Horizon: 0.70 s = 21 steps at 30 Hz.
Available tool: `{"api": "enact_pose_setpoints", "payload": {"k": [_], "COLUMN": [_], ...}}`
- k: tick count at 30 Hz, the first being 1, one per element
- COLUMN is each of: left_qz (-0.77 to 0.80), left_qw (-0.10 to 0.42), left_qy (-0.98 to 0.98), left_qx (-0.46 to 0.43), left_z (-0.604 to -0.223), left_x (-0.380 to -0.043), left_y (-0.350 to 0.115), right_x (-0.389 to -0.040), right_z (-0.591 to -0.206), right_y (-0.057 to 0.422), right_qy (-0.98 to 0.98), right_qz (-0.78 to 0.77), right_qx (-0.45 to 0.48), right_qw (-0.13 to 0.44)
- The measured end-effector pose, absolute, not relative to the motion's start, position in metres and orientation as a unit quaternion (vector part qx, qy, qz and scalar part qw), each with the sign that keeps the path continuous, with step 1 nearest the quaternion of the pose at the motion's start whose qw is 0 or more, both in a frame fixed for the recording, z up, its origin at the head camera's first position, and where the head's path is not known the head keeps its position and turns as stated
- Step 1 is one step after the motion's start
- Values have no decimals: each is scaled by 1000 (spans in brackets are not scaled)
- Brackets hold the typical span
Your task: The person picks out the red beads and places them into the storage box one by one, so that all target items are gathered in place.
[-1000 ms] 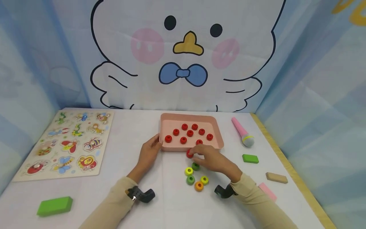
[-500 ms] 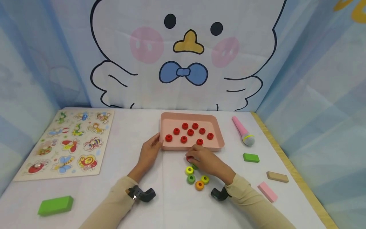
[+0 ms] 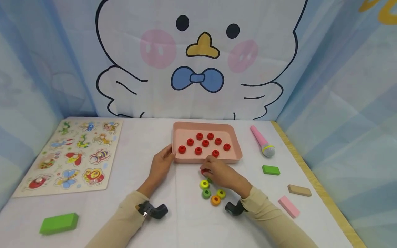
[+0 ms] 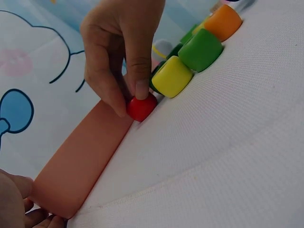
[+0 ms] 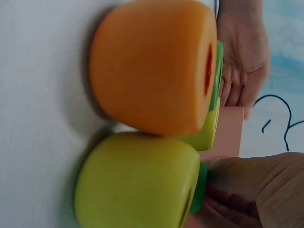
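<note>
A pink tray (image 3: 190, 160) holds several red beads (image 3: 205, 143), spread apart on its floor. My left hand (image 3: 161, 165) grips its near left corner, thumb and fingers on the wall. Between thumb and fingertips my right hand (image 3: 224, 173) pinches another red bead (image 4: 141, 107), low over the white cloth just in front of the tray. Close by lie a yellow bead (image 3: 204, 184), a green bead (image 3: 206, 193), an orange bead (image 3: 215, 200) and a second yellow bead (image 3: 221, 194). A darker green bead (image 3: 209, 180) is partly hidden under the right hand.
An insect puzzle board (image 3: 69, 156) lies at the left, with a large green block (image 3: 59, 223) before it. Along the right are a toy microphone (image 3: 263, 142), a small green block (image 3: 271, 170), a wooden block (image 3: 299, 190) and a pink block (image 3: 289, 206).
The right hand, pinching the red bead, has drawn slightly back from the tray toward the loose beads, then stays nearly still. My left hand keeps its grip on the tray.
</note>
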<state>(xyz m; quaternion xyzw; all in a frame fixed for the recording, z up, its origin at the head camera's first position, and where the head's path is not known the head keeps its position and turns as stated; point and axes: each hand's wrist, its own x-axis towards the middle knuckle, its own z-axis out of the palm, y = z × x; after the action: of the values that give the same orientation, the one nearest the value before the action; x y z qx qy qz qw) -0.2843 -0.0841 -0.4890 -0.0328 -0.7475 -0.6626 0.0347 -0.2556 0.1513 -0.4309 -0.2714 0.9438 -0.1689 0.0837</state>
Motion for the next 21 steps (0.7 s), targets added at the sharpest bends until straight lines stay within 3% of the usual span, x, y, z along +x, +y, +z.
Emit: {"api": "enact_pose_setpoints", "payload": {"k": [15,21], "left_qz": [-673,-681], "left_qw": [40,34], "left_qy": [-738,-731], "left_qx": [-27,-34], "left_z": [-489,-490], "left_x": [-285,-286], "left_y": [-86,-85], "right_x": [-259,-260], "right_z": [-430,-411], "right_y": [151,156], "right_qy": [945,941], "right_qz": [-161,-219], "right_qx": [-273,-249], "right_qw": [87,71]}}
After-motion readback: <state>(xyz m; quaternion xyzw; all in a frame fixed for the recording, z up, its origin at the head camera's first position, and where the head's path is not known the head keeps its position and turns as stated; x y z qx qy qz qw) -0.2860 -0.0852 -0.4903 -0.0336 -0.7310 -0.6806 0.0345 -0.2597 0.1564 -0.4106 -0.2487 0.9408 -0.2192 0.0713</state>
